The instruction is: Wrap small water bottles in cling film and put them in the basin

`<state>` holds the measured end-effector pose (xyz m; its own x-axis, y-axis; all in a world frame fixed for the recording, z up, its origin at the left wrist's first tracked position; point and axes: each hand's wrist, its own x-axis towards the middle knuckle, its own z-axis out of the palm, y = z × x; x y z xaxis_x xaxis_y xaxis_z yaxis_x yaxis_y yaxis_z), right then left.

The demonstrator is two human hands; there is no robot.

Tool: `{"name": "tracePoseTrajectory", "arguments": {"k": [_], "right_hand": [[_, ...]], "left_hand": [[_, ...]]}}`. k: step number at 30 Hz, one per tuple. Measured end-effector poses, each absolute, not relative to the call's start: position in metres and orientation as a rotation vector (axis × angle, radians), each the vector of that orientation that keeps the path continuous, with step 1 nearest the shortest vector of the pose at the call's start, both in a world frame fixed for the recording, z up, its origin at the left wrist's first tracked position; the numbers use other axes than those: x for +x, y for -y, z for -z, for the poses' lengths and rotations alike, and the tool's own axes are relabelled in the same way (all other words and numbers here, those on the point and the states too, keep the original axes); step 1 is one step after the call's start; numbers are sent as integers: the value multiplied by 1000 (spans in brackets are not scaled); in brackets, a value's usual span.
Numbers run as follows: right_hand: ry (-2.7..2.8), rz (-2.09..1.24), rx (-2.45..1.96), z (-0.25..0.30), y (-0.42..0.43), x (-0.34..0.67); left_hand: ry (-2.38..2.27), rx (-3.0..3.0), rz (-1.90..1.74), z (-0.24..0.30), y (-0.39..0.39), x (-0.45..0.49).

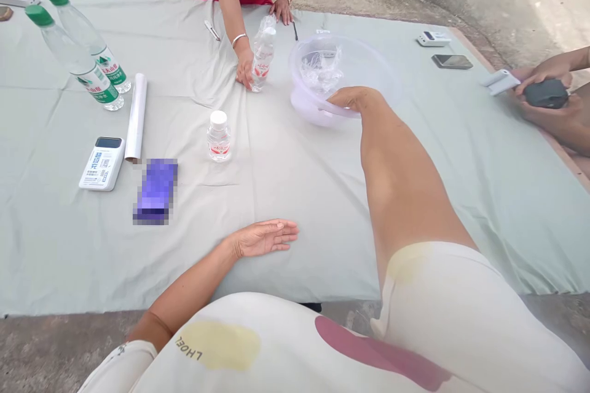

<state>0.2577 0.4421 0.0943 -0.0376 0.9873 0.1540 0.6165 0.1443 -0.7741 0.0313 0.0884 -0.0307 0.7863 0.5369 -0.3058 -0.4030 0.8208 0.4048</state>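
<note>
My right hand (351,99) reaches far across the table and grips the near rim of a clear plastic bowl (369,61), fingers curled over the edge. Crumpled clear plastic wrap (321,70) lies inside the bowl. My left hand (263,237) rests flat on the grey-green cloth (299,196) near the front edge, fingers stretched out and holding nothing. A small capped water bottle (218,136) stands between my hands, to the left.
Across the table a person in red holds a crumpled bottle (263,53). Two large green-capped bottles (78,51), a roll of film (136,116), a white device (102,163) and a blurred purple item (155,190) lie left. Another person's hands (548,88) hold a dark object right, near a phone (452,61).
</note>
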Motion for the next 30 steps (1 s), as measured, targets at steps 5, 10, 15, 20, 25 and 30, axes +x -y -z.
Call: {"name": "tracePoseTrajectory", "arguments": {"k": [5, 10, 15, 20, 25, 30], "right_hand": [[1526, -751, -1742, -113, -427, 253], [1794, -488, -1216, -118, -318, 235], [2147, -514, -1146, -82, -163, 203], [2189, -713, -1129, -40, -66, 180], [1991, -952, -1229, -37, -29, 193], [1539, -819, -1497, -52, -39, 214]], "left_hand": [[-412, 331, -543, 35, -88, 30], [-392, 288, -607, 38, -89, 33], [-401, 111, -925, 25, -92, 30], [-504, 107, -1135, 15, -93, 23], [-673, 305, -1151, 11, -88, 20], [-833, 493, -1213, 1, -86, 18]]}}
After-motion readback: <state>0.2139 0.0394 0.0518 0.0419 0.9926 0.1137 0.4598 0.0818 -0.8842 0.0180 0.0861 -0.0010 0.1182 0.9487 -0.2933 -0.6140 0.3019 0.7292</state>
